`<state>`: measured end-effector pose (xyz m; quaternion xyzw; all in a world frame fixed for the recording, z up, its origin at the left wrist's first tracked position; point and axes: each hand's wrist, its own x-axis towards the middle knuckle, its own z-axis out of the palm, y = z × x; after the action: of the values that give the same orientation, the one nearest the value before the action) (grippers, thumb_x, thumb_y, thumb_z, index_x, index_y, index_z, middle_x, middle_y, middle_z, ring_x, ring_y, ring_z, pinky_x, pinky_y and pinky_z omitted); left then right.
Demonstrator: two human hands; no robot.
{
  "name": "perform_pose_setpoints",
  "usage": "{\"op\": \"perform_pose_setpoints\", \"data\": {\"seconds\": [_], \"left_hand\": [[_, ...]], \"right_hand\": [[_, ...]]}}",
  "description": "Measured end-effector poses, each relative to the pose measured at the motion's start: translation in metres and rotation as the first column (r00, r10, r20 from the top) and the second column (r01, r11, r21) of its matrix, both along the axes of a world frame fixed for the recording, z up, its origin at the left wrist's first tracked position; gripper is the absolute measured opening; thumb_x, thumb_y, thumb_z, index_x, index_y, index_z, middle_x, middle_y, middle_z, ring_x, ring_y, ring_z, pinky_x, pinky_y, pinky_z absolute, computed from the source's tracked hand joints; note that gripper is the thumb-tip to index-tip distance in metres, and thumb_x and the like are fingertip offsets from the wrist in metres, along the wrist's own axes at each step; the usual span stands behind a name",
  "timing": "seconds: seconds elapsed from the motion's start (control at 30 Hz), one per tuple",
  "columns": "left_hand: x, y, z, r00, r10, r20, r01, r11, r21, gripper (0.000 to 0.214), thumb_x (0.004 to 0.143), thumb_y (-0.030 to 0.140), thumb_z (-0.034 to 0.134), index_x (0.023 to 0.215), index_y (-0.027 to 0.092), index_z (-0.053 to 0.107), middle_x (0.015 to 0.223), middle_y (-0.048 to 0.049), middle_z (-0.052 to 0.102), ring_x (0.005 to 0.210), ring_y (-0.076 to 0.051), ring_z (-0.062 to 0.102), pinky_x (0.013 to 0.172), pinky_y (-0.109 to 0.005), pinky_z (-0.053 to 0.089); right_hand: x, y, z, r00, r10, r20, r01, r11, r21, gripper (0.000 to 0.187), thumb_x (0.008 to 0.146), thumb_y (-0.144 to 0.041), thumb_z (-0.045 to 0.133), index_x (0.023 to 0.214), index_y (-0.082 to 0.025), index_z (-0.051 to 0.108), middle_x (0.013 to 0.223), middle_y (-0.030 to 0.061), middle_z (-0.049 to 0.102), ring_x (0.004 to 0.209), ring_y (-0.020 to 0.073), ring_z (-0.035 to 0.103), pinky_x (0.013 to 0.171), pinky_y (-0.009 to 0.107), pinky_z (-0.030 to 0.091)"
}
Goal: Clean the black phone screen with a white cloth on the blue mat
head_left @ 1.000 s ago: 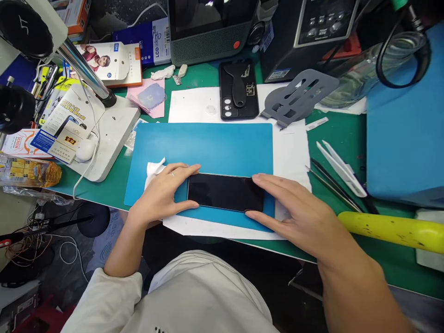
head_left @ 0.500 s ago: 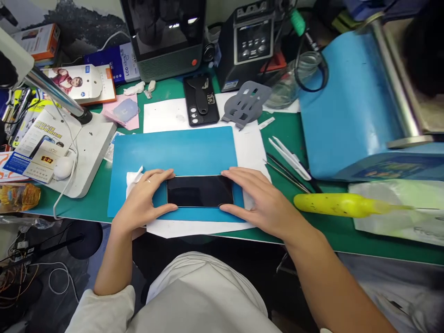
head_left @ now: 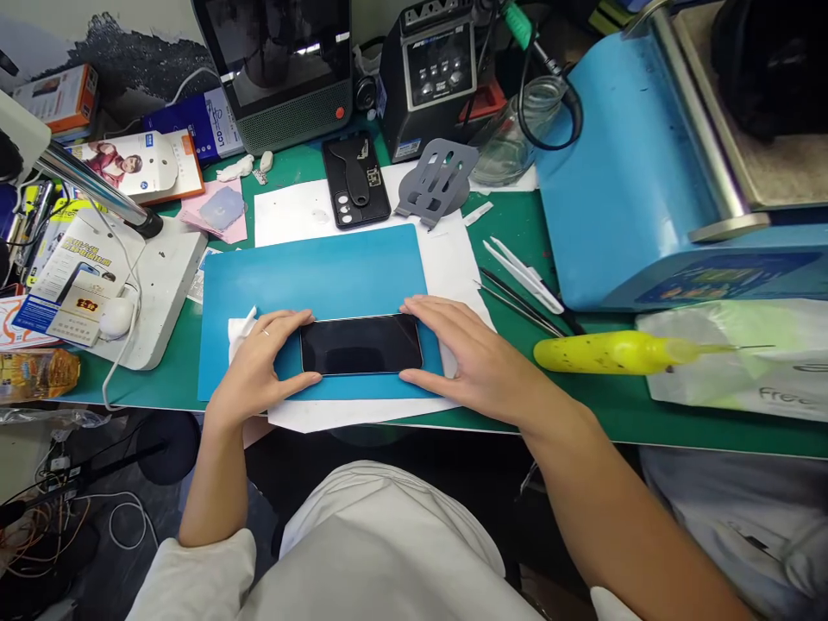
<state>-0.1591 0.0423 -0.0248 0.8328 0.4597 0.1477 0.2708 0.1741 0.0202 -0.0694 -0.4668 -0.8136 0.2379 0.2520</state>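
Note:
A black phone (head_left: 360,344) lies screen up near the front edge of a blue work mat (head_left: 310,276). My left hand (head_left: 259,366) grips its left end between thumb and fingers. At the other end my right hand (head_left: 469,358) does the same, thumb on the near edge. A crumpled white wipe (head_left: 241,326) sits on the mat just behind my left hand.
White paper sheets (head_left: 466,259) lie under the mat on the green bench. Tweezers (head_left: 523,276) and a yellow tool (head_left: 608,352) are to the right, beside a blue roller machine (head_left: 634,172). A black phone case (head_left: 355,181), a grey stand (head_left: 436,179) and a microscope base (head_left: 161,267) stand behind.
The head camera has swung right and pulled back, so the bench shifted left in view. Both hands stay on the ends of the phone, which keeps its place on the mat.

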Motion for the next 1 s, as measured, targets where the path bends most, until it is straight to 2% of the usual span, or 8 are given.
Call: {"op": "perform_pose_setpoints", "data": {"seconds": [0.1, 0.23, 0.43, 0.6, 0.77, 1.0], "left_hand": [[0.0010, -0.0001, 0.0006, 1.000, 0.001, 0.012, -0.001, 1.000, -0.005, 0.072, 0.096, 0.046, 0.077, 0.159, 0.031, 0.045, 0.151, -0.0078, 0.064, 0.143, -0.032, 0.053, 0.118, -0.052, 0.047], [0.0019, -0.0003, 0.0012, 1.000, 0.018, 0.019, -0.017, 0.999, -0.034, 0.071, 0.096, 0.047, 0.076, 0.158, 0.032, 0.046, 0.151, -0.0069, 0.064, 0.143, -0.032, 0.054, 0.117, -0.052, 0.048], [0.0008, -0.0004, -0.0010, 0.999, 0.034, 0.029, -0.032, 0.998, -0.059, 0.073, 0.095, 0.047, 0.078, 0.158, 0.032, 0.046, 0.151, -0.0067, 0.064, 0.143, -0.032, 0.054, 0.118, -0.053, 0.048], [0.0011, -0.0022, -0.0021, 0.999, 0.020, 0.045, -0.017, 0.998, -0.062, 0.076, 0.094, 0.041, 0.081, 0.159, 0.031, 0.044, 0.151, -0.0061, 0.065, 0.142, -0.031, 0.054, 0.118, -0.051, 0.048], [0.0006, -0.0031, -0.0030, 0.998, 0.017, 0.067, -0.013, 0.998, -0.065, 0.077, 0.093, 0.039, 0.082, 0.159, 0.032, 0.044, 0.149, -0.0057, 0.065, 0.142, -0.030, 0.054, 0.118, -0.051, 0.047], [0.0024, -0.0020, -0.0040, 0.998, 0.012, 0.070, -0.009, 0.999, -0.049, 0.076, 0.092, 0.040, 0.082, 0.158, 0.030, 0.045, 0.148, -0.0059, 0.066, 0.140, -0.031, 0.055, 0.117, -0.050, 0.047]], "right_hand": [[0.0003, 0.0007, 0.0008, 1.000, -0.001, -0.002, 0.001, 1.000, -0.012, 0.077, 0.099, -0.055, 0.064, 0.166, -0.027, 0.037, 0.158, 0.0147, 0.059, 0.148, 0.0362, 0.053, 0.120, 0.057, 0.050], [0.0020, 0.0019, 0.0026, 1.000, 0.003, -0.003, -0.003, 1.000, -0.014, 0.078, 0.099, -0.055, 0.064, 0.167, -0.030, 0.035, 0.153, 0.0126, 0.063, 0.145, 0.0357, 0.058, 0.117, 0.058, 0.053], [0.0018, 0.0010, 0.0038, 1.000, -0.007, -0.015, 0.008, 1.000, 0.025, 0.084, 0.098, -0.053, 0.067, 0.170, -0.034, 0.028, 0.151, 0.0107, 0.066, 0.141, 0.0343, 0.061, 0.115, 0.055, 0.056], [0.0006, -0.0020, 0.0007, 1.000, -0.002, -0.027, 0.004, 0.997, 0.078, 0.083, 0.099, -0.048, 0.067, 0.170, -0.035, 0.025, 0.146, 0.0112, 0.068, 0.134, 0.0332, 0.066, 0.109, 0.052, 0.060], [-0.0004, -0.0033, 0.0002, 0.999, -0.025, -0.025, 0.026, 0.999, 0.039, 0.080, 0.099, -0.050, 0.067, 0.169, -0.034, 0.030, 0.146, 0.0101, 0.068, 0.134, 0.0329, 0.066, 0.109, 0.049, 0.060], [0.0000, -0.0027, 0.0057, 0.999, -0.026, 0.023, 0.026, 1.000, 0.010, 0.066, 0.099, -0.051, 0.066, 0.159, -0.031, 0.047, 0.146, 0.0118, 0.067, 0.134, 0.0334, 0.066, 0.111, 0.050, 0.057]]}}
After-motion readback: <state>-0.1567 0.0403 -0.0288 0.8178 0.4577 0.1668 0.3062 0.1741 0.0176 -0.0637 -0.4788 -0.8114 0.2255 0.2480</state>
